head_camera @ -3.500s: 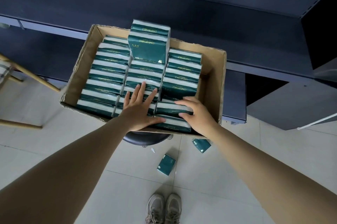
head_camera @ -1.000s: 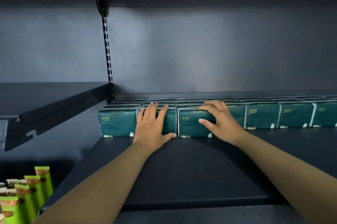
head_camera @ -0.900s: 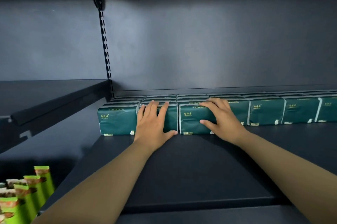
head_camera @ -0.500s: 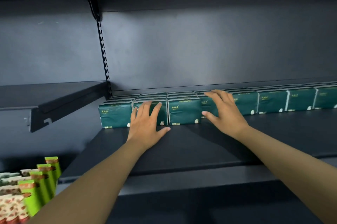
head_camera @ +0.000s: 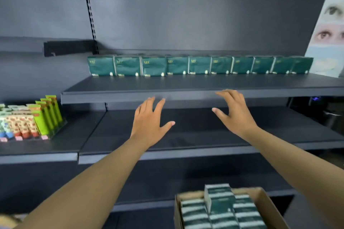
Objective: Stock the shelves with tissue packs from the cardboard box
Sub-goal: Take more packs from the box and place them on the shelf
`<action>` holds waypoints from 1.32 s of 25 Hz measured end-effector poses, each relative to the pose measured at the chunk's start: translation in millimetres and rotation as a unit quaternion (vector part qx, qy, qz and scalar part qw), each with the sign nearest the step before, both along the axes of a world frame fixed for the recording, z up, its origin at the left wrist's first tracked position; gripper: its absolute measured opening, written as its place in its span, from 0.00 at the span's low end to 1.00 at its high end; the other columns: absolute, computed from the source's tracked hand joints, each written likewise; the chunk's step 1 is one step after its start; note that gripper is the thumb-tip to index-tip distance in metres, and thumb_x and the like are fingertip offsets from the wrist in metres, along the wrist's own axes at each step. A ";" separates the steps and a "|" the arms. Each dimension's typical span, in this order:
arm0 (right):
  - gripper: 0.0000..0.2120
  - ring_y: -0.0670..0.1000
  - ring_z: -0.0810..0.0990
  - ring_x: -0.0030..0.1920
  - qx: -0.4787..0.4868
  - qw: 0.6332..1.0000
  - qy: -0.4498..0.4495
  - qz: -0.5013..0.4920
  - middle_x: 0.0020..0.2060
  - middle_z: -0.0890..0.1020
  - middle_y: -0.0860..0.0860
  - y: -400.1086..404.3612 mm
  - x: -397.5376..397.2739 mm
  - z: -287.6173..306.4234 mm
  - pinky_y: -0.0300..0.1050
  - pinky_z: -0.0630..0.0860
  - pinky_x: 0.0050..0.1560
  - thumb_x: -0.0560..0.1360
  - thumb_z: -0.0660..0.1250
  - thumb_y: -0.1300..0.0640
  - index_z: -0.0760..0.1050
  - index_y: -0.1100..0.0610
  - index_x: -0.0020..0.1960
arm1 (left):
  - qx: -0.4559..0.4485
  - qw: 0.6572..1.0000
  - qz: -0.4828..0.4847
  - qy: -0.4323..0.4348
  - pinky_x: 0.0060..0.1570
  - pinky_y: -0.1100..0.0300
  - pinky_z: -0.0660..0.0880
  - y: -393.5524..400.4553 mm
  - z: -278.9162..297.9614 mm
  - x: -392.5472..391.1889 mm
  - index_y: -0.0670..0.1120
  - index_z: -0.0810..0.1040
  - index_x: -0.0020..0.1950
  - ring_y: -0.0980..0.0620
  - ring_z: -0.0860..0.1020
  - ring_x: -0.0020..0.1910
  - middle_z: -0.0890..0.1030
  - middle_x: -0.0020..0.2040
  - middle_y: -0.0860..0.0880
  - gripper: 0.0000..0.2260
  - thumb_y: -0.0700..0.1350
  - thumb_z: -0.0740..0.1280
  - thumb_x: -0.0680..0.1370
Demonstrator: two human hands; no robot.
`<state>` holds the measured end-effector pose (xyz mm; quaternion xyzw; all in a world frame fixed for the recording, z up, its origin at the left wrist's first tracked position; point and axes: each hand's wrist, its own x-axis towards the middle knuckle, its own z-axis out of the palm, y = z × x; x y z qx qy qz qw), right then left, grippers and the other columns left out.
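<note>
At the far left, on a lower shelf, stand green cartons and flowered packets, glossy and upright, no part of this job; above and to their right runs the upper shelf, flat dark metal with a squared front lip; along its back stands a row of tissue packs, soft dark-green film wrappers with slightly crumpled faces, side by side from the left bracket almost to the right end; the front of that shelf is bare, so I judge one row done and more rows left. The left hand hovers in front of the shelf lip, fingers straight and spread, holding nothing; the right hand hangs beside it, fingers loosely bent, equally empty. Lower right sits the cardboard box, brown, stiff-walled, holding many green-and-white striped packs, one standing upright above the rest.
</note>
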<state>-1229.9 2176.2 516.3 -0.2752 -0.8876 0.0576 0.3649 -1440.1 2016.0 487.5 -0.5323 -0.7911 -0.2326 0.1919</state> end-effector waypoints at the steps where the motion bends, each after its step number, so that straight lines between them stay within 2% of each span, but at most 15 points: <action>1: 0.23 0.50 0.60 0.67 -0.010 1.000 -0.007 -0.003 0.65 0.67 0.50 -4.5 20.3 -14.1 0.45 0.62 0.65 0.76 0.66 0.53 0.66 0.54 0.69 | -0.017 1.000 -0.005 -0.013 0.73 0.51 0.49 -3.6 -13.4 21.6 0.50 0.53 0.77 0.46 0.50 0.76 0.54 0.76 0.43 0.35 0.64 0.60 0.76; 6: 0.22 0.51 0.61 0.67 -0.082 0.996 -0.044 -0.012 0.65 0.68 0.50 -4.9 102.9 -98.4 0.44 0.62 0.65 0.76 0.66 0.54 0.67 0.54 0.68 | -0.109 0.990 -0.033 -0.081 0.73 0.52 0.48 -4.2 -93.9 110.8 0.51 0.51 0.78 0.47 0.48 0.76 0.51 0.77 0.45 0.35 0.63 0.60 0.77; 11: 0.21 0.51 0.56 0.70 -0.162 0.973 -0.165 0.014 0.68 0.64 0.51 20.8 179.4 -200.7 0.44 0.59 0.67 0.77 0.64 0.52 0.66 0.53 0.69 | -0.243 0.957 -0.045 -0.152 0.73 0.50 0.50 15.5 -206.5 189.3 0.52 0.49 0.78 0.46 0.48 0.76 0.49 0.78 0.46 0.34 0.63 0.59 0.77; 14: 0.21 0.52 0.57 0.69 -0.176 0.958 -0.221 0.048 0.67 0.65 0.52 51.0 218.0 -261.5 0.44 0.59 0.69 0.77 0.64 0.51 0.66 0.54 0.68 | -0.310 0.933 -0.021 -0.183 0.72 0.50 0.54 35.0 -277.9 236.6 0.54 0.49 0.78 0.46 0.50 0.76 0.51 0.78 0.47 0.35 0.65 0.58 0.77; 16: 0.21 0.51 0.58 0.69 -0.188 0.949 -0.243 0.071 0.67 0.67 0.52 72.4 239.2 -299.9 0.41 0.56 0.69 0.77 0.64 0.51 0.67 0.55 0.68 | -0.341 0.916 0.004 -0.210 0.72 0.50 0.55 50.7 -321.9 266.0 0.54 0.49 0.78 0.46 0.51 0.76 0.51 0.78 0.47 0.35 0.66 0.58 0.77; 19: 0.21 0.48 0.62 0.66 -0.230 0.934 -0.256 0.094 0.65 0.69 0.51 94.1 261.5 -355.6 0.31 0.55 0.60 0.76 0.65 0.52 0.68 0.54 0.68 | -0.352 0.898 0.053 -0.259 0.72 0.50 0.54 63.8 -378.0 300.6 0.54 0.51 0.78 0.46 0.50 0.76 0.50 0.78 0.46 0.34 0.65 0.58 0.77; 21: 0.21 0.49 0.65 0.66 -0.258 0.926 -0.253 0.109 0.65 0.71 0.51 104.9 269.1 -391.8 0.32 0.56 0.62 0.76 0.66 0.52 0.68 0.54 0.67 | -0.376 0.886 0.066 -0.262 0.72 0.49 0.49 70.6 -408.1 313.0 0.55 0.47 0.78 0.46 0.45 0.77 0.44 0.78 0.45 0.34 0.66 0.56 0.77; 25: 0.22 0.52 0.67 0.66 -0.297 0.921 -0.230 0.106 0.64 0.73 0.51 121.5 258.3 -439.2 0.46 0.62 0.69 0.74 0.68 0.53 0.70 0.52 0.67 | -0.405 0.886 0.096 -0.205 0.72 0.47 0.40 93.9 -435.3 294.7 0.56 0.36 0.76 0.45 0.35 0.75 0.33 0.76 0.43 0.37 0.71 0.44 0.74; 27: 0.22 0.52 0.67 0.66 -0.295 0.921 -0.230 0.112 0.64 0.73 0.50 127.3 248.9 -459.0 0.42 0.60 0.68 0.74 0.69 0.53 0.70 0.51 0.67 | -0.419 0.886 0.096 -0.176 0.72 0.46 0.38 103.2 -445.8 283.8 0.54 0.33 0.76 0.45 0.33 0.74 0.32 0.75 0.43 0.37 0.70 0.38 0.71; 30: 0.22 0.52 0.66 0.65 -0.273 0.927 -0.230 0.114 0.61 0.74 0.51 130.6 239.0 -478.5 0.31 0.53 0.60 0.73 0.70 0.54 0.72 0.52 0.66 | -0.439 0.882 0.097 -0.143 0.73 0.45 0.38 103.1 -458.9 282.5 0.54 0.29 0.74 0.45 0.33 0.74 0.31 0.75 0.43 0.38 0.70 0.33 0.68; 33: 0.23 0.54 0.67 0.61 -0.247 0.941 -0.205 0.111 0.58 0.74 0.53 137.7 234.2 -491.0 0.36 0.57 0.61 0.71 0.73 0.55 0.75 0.53 0.64 | -0.421 0.892 0.098 -0.136 0.72 0.44 0.38 101.8 -464.8 283.9 0.54 0.27 0.71 0.45 0.34 0.75 0.29 0.72 0.44 0.37 0.70 0.30 0.67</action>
